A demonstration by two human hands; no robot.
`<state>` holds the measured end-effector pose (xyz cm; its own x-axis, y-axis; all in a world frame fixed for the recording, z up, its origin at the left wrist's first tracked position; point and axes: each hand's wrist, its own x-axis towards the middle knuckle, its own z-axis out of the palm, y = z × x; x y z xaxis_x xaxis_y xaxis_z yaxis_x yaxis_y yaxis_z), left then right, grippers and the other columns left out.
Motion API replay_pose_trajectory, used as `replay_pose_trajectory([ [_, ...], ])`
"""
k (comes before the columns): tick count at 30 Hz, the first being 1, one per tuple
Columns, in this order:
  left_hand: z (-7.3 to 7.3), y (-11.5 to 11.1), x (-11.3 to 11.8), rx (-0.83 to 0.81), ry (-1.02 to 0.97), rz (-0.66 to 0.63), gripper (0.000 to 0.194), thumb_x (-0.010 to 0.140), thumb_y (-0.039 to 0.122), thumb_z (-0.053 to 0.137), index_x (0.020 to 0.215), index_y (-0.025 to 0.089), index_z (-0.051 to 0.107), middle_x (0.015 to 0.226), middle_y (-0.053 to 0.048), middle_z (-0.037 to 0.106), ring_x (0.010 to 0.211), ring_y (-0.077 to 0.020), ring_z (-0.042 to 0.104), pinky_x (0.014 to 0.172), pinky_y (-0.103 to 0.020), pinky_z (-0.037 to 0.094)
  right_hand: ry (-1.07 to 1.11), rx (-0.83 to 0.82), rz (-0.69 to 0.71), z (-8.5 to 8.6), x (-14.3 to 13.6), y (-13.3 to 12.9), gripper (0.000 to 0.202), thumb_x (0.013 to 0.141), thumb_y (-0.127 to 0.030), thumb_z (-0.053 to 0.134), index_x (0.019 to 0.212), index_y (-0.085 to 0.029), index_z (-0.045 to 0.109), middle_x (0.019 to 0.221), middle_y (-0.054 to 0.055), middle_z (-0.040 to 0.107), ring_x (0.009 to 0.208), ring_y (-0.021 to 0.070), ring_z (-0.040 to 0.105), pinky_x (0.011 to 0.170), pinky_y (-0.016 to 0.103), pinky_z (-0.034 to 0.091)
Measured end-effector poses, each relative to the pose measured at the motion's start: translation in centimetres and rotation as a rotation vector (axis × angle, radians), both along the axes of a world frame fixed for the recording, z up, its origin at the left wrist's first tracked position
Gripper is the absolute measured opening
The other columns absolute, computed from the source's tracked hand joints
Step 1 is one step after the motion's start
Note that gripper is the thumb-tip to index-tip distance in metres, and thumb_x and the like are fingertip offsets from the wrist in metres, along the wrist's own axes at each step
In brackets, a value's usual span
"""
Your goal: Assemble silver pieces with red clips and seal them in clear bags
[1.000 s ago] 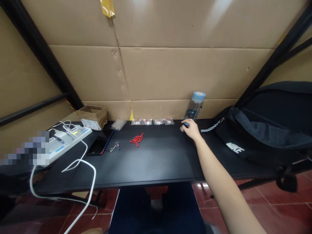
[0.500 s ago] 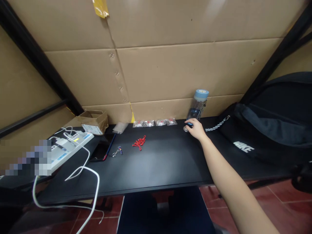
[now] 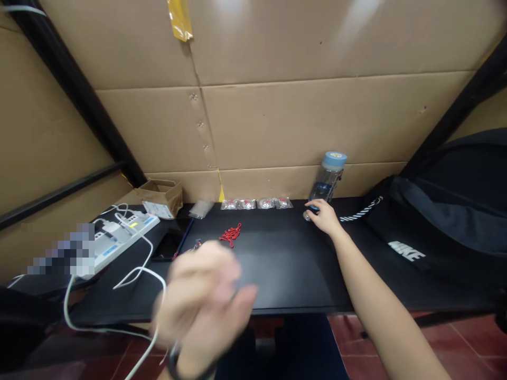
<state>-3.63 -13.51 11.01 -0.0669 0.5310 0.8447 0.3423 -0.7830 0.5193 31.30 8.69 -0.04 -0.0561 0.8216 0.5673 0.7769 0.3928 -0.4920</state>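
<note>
My right hand (image 3: pixel 324 217) reaches to the back of the black table, in front of a clear bottle (image 3: pixel 327 182) with a blue lid. Its fingers are curled down at a small shiny round thing (image 3: pixel 306 215), mostly covered, whose kind I cannot make out. My left hand (image 3: pixel 202 290), with a dark band at the wrist, hovers over the table's front edge. Motion smears its fingers, so their grip is unclear. Beyond it lie a bunch of red cords (image 3: pixel 231 235) and a small keychain (image 3: pixel 197 245), partly hidden by that hand.
Clear-wrapped round items (image 3: pixel 266 203) line the back edge, beside some clear plastic bags (image 3: pixel 201 209). At left are a small cardboard box (image 3: pixel 161 196), a phone (image 3: pixel 170 243) and a power strip (image 3: pixel 119 245) with white cables. A black backpack (image 3: pixel 447 227) fills the right.
My left hand has come into view at the lower middle, in front of the phone and keychain. My right hand stays by the bottle. The whole view has shifted slightly.
</note>
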Motion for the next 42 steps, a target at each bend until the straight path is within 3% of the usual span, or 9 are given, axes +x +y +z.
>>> replay_pose_trajectory([
  [3, -1.2, 6.0, -0.6, -0.224, 0.075, -0.031, 0.019, 0.084, 0.035, 0.08, 0.076, 0.023, 0.068, 0.075, 0.0, 0.07, 0.068, -0.0173, 0.066, 0.069, -0.032, 0.057, 0.001, -0.012, 0.012, 0.1, 0.0, -0.1, 0.025, 0.081, -0.029, 0.064, 0.101, -0.022, 0.075, 0.109, 0.009, 0.068, 0.092, 0.0257, 0.068, 0.074, 0.038, 0.058],
  [5, -2.2, 10.9, -2.9, -0.403, 0.158, 0.004, 0.016, 0.083, 0.036, 0.079, 0.08, 0.021, 0.074, 0.076, -0.001, 0.074, 0.069, -0.0184, 0.069, 0.072, -0.031, 0.057, 0.01, -0.017, 0.022, 0.2, -0.1, -0.2, 0.025, 0.081, -0.03, 0.063, 0.101, -0.021, 0.075, 0.108, 0.01, 0.068, 0.089, 0.0252, 0.068, 0.069, 0.037, 0.058],
  [8, -3.9, 17.1, -8.7, -0.489, 0.166, 0.276, 0.018, 0.091, 0.03, 0.066, 0.1, 0.019, 0.077, 0.098, -0.005, 0.079, 0.09, -0.0206, 0.074, 0.088, -0.032, 0.057, 0.019, -0.019, 0.031, 0.3, -0.2, -0.3, 0.024, 0.081, -0.031, 0.064, 0.101, -0.022, 0.075, 0.108, 0.01, 0.068, 0.087, 0.0247, 0.068, 0.069, 0.037, 0.058],
  [10, -4.9, 19.6, -12.5, -0.526, 0.167, 0.577, 0.026, 0.095, 0.022, 0.053, 0.111, 0.018, 0.073, 0.111, -0.006, 0.077, 0.1, -0.0181, 0.072, 0.094, -0.029, 0.054, 0.012, -0.025, 0.037, 0.3, -0.1, -0.2, 0.024, 0.082, -0.031, 0.063, 0.101, -0.021, 0.074, 0.109, 0.01, 0.068, 0.088, 0.0245, 0.068, 0.069, 0.036, 0.058],
  [12, -6.0, 21.0, -15.4, -0.571, 0.178, 0.66, 0.029, 0.094, 0.021, 0.053, 0.115, 0.014, 0.072, 0.112, -0.011, 0.076, 0.102, -0.0206, 0.072, 0.095, -0.031, 0.054, 0.001, -0.034, 0.047, 0.3, 0.0, -0.2, 0.024, 0.083, -0.031, 0.063, 0.102, -0.021, 0.074, 0.109, 0.01, 0.068, 0.088, 0.024, 0.068, 0.069, 0.035, 0.057],
  [16, -8.2, 21.8, -17.6, -0.676, 0.27, 0.702, 0.02, 0.088, 0.034, 0.065, 0.096, 0.02, 0.077, 0.097, -0.01, 0.079, 0.098, -0.0287, 0.073, 0.089, -0.038, 0.053, -0.021, -0.051, 0.061, 0.2, 0.2, -0.1, 0.023, 0.084, -0.031, 0.063, 0.102, -0.021, 0.074, 0.109, 0.009, 0.068, 0.088, 0.023, 0.067, 0.07, 0.034, 0.057],
  [20, -9.5, 21.9, -17.6, -0.721, 0.327, 0.73, 0.018, 0.088, 0.036, 0.066, 0.097, 0.026, 0.077, 0.097, -0.006, 0.079, 0.102, -0.0298, 0.072, 0.091, -0.04, 0.049, -0.032, -0.066, 0.075, 0.4, 0.1, -0.2, 0.023, 0.084, -0.032, 0.064, 0.103, -0.022, 0.074, 0.11, 0.009, 0.068, 0.087, 0.0232, 0.067, 0.071, 0.035, 0.058],
  [28, -9.1, 21.9, -17.0, -0.691, 0.34, 0.739, 0.026, 0.092, 0.046, 0.061, 0.107, 0.029, 0.073, 0.101, -0.003, 0.08, 0.107, -0.0293, 0.07, 0.096, -0.042, 0.041, -0.03, -0.072, 0.125, 1.2, -0.7, -0.7, 0.023, 0.086, -0.033, 0.064, 0.105, -0.023, 0.074, 0.111, 0.01, 0.068, 0.09, 0.0239, 0.067, 0.07, 0.035, 0.058],
  [42, -8.9, 21.6, -16.7, -0.754, 0.202, 0.792, 0.023, 0.088, 0.027, 0.063, 0.11, 0.028, 0.07, 0.101, -0.005, 0.079, 0.111, -0.0306, 0.068, 0.099, -0.047, 0.038, -0.057, -0.083, 0.123, 1.4, -0.7, -0.9, 0.023, 0.086, -0.032, 0.064, 0.105, -0.023, 0.073, 0.11, 0.009, 0.068, 0.087, 0.0224, 0.067, 0.07, 0.034, 0.058],
])
